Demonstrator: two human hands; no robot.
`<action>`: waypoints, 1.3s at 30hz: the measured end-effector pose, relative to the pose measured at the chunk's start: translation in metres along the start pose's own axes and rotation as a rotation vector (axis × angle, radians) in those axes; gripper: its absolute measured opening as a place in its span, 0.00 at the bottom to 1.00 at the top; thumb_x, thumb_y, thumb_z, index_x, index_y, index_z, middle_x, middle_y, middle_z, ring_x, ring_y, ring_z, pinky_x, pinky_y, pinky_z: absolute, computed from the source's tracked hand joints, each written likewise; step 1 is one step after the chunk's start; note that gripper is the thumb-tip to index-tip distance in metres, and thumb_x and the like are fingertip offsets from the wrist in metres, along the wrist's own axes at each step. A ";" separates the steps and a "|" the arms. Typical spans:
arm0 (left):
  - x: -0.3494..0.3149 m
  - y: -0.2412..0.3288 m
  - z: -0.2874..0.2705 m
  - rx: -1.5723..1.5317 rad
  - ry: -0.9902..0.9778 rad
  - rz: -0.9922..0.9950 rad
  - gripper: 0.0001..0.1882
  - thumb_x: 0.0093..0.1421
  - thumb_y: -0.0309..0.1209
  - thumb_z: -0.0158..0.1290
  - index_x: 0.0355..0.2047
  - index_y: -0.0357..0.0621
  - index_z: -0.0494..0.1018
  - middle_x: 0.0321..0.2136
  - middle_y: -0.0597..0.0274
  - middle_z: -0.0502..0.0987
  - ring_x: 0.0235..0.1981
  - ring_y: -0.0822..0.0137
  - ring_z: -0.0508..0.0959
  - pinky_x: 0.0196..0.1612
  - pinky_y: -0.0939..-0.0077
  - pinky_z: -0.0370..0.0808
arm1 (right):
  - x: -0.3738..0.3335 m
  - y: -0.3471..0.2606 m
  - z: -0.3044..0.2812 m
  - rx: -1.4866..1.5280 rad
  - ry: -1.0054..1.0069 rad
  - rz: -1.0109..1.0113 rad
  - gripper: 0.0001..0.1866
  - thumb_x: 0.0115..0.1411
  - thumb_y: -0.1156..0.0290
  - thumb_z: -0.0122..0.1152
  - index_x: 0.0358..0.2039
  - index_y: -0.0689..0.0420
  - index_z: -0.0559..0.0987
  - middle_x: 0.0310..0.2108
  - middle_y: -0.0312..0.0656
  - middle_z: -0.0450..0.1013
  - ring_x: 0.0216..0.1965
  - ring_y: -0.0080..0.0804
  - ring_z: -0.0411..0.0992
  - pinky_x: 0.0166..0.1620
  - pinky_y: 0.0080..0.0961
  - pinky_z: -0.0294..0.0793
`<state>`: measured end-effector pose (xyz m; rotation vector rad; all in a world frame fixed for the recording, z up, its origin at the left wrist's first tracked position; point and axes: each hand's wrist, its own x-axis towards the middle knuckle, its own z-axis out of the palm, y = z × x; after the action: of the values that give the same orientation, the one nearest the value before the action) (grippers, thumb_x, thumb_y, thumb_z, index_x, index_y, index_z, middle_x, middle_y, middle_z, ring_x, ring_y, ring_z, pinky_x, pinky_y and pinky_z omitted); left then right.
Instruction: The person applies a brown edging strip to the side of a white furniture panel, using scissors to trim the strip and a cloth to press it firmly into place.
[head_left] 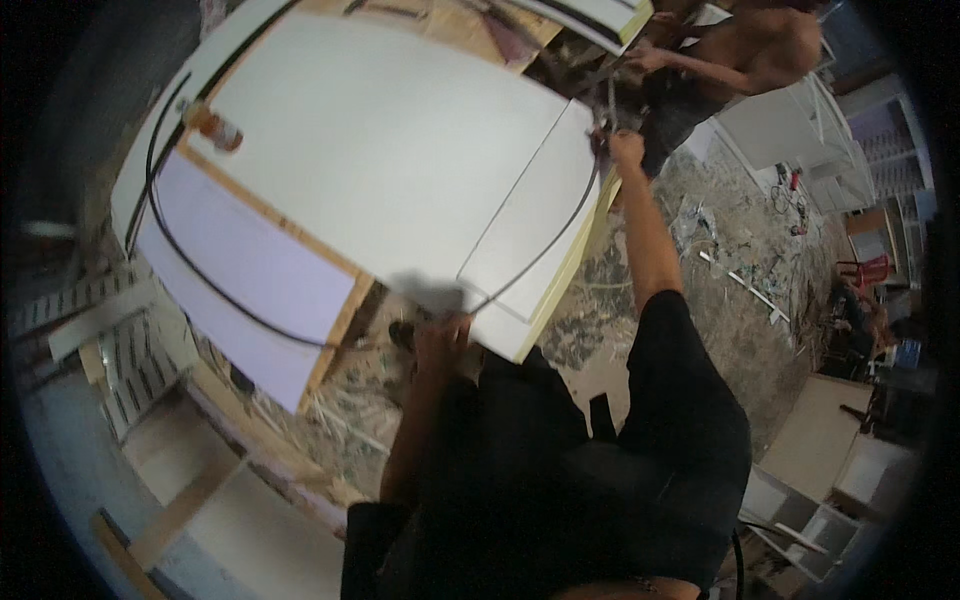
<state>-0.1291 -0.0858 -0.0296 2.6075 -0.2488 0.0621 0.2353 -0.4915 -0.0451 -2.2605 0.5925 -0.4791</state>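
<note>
A large white panel [400, 130] lies in front of me, with a pale yellow edge along its right side. At its near corner my left hand [440, 342] is closed on a grey thing, smeared by motion, whose kind I cannot make out. My right hand [627, 150] reaches to the panel's far right corner, its fingers closed round something small and dark, mostly hidden. A thin dark cable [545, 248] curves over the panel between my two hands. A thin dark line crosses the panel near its right end.
Another person [740, 65] works with both hands beyond the right corner. An orange-brown bottle [215, 128] lies on the panel's left part. A lilac board [240, 260] with a wooden edge lies left. Debris and a white strip [745, 287] cover parts of the floor.
</note>
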 end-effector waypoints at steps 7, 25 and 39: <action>0.004 0.008 -0.014 -0.265 0.181 0.070 0.06 0.56 0.28 0.53 0.32 0.46 0.79 0.28 0.60 0.80 0.26 0.59 0.80 0.27 0.68 0.76 | -0.058 -0.027 -0.080 0.178 -0.413 -0.049 0.29 0.56 0.42 0.58 0.31 0.61 0.75 0.25 0.39 0.71 0.27 0.30 0.69 0.35 0.28 0.69; -0.002 0.007 -0.017 -0.260 0.179 0.014 0.05 0.58 0.31 0.54 0.32 0.50 0.79 0.28 0.65 0.78 0.30 0.62 0.79 0.29 0.67 0.76 | -0.296 -0.160 -0.172 -0.440 -1.830 0.479 0.41 0.48 0.22 0.47 0.27 0.56 0.72 0.18 0.37 0.67 0.17 0.26 0.70 0.16 0.25 0.74; -0.014 0.004 0.002 -0.158 0.239 0.096 0.09 0.54 0.29 0.53 0.35 0.51 0.78 0.33 0.70 0.79 0.33 0.66 0.79 0.33 0.69 0.78 | -0.300 -0.166 -0.144 -0.567 -1.880 0.599 0.40 0.53 0.25 0.44 0.22 0.57 0.71 0.15 0.37 0.64 0.16 0.26 0.69 0.15 0.26 0.74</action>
<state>-0.1434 -0.0884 -0.0308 2.4023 -0.2799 0.3704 -0.0390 -0.3062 0.1248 -1.7562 0.2616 2.0569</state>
